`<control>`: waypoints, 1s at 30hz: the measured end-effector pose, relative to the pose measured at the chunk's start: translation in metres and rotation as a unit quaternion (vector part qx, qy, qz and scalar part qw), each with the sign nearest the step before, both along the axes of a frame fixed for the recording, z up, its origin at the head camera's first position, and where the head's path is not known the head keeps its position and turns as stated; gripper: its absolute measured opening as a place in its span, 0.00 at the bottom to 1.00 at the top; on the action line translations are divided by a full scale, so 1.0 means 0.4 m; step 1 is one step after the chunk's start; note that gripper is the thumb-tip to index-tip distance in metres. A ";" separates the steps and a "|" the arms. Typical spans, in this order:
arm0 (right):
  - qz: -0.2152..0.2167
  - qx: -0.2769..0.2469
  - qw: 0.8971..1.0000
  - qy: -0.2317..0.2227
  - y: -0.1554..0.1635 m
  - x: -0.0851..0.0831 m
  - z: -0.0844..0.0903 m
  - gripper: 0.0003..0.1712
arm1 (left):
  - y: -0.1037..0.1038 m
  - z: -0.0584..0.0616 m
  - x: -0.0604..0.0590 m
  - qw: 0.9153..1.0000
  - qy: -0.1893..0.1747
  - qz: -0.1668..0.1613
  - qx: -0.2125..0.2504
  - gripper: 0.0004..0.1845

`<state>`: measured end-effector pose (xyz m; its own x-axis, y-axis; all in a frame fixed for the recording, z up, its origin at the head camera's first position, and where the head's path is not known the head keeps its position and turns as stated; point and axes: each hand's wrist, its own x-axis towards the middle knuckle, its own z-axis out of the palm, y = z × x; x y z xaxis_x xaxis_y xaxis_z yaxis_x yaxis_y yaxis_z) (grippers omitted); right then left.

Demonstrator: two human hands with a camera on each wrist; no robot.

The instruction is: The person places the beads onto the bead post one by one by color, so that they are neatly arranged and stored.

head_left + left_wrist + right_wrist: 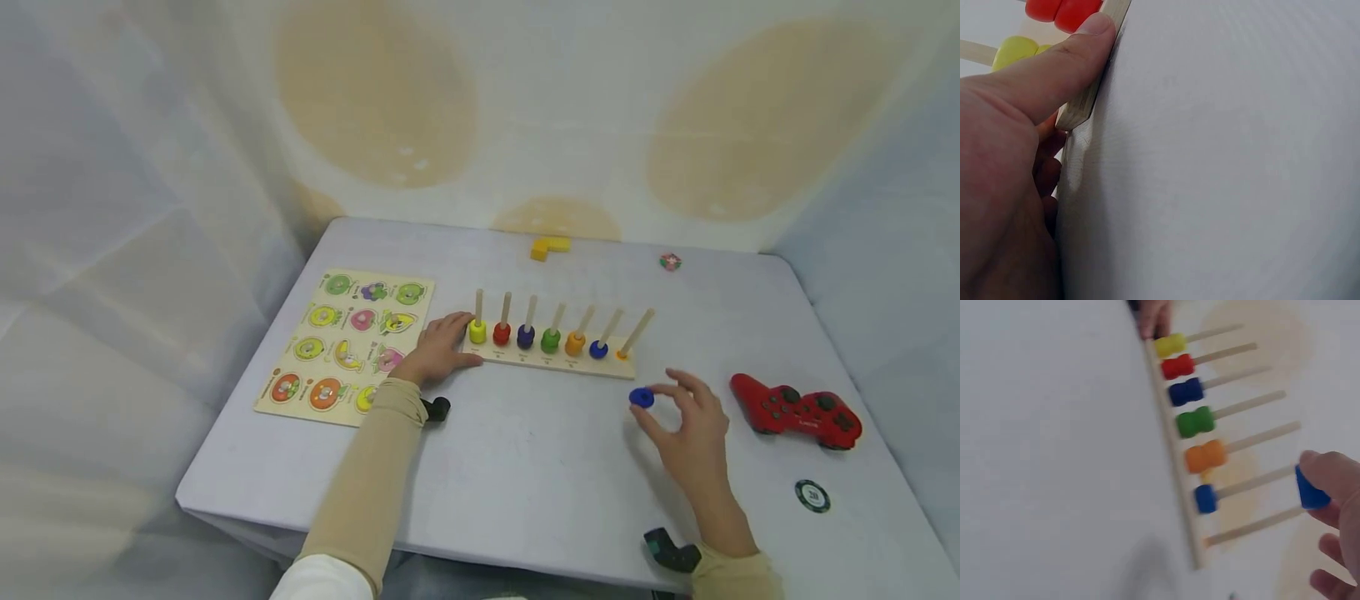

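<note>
A wooden peg board (pixel 555 363) lies on the table, its several upright pegs carrying coloured beads. My left hand (pixel 442 350) grips the board's left end beside the yellow beads (pixel 477 332); in the left wrist view the thumb (pixel 1066 65) presses along its edge. Between thumb and fingertips, my right hand (pixel 693 425) pinches a blue bead (pixel 642 397), held apart from the board near its right end. One blue bead (pixel 1206 499) sits on the second peg from that end, and the rightmost peg (pixel 639 328) has no full bead on it.
A fruit puzzle board (pixel 300 379) lies at the left. On the right are a red game controller (pixel 798 410) and a round chip (pixel 812 496). Yellow blocks (pixel 542 248) and a small red-green piece (pixel 671 262) sit at the back. Black wrist-camera parts (pixel 671 552) show near the right wrist.
</note>
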<state>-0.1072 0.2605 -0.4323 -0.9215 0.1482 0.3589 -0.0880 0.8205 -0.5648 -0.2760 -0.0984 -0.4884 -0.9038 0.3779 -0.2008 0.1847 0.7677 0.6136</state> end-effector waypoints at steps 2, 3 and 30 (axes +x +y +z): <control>0.009 -0.005 0.999 0.050 -0.008 -0.063 0.036 0.19 | -0.004 -0.001 0.000 1.000 0.000 0.002 0.003 0.47; 0.009 -0.006 0.998 0.062 -0.013 -0.093 0.056 0.20 | -0.005 -0.001 0.000 1.000 -0.001 0.003 0.004 0.47; 0.011 0.050 0.998 -0.036 -0.058 -0.231 0.155 0.25 | -0.005 -0.027 0.004 1.000 -0.005 -0.007 0.011 0.48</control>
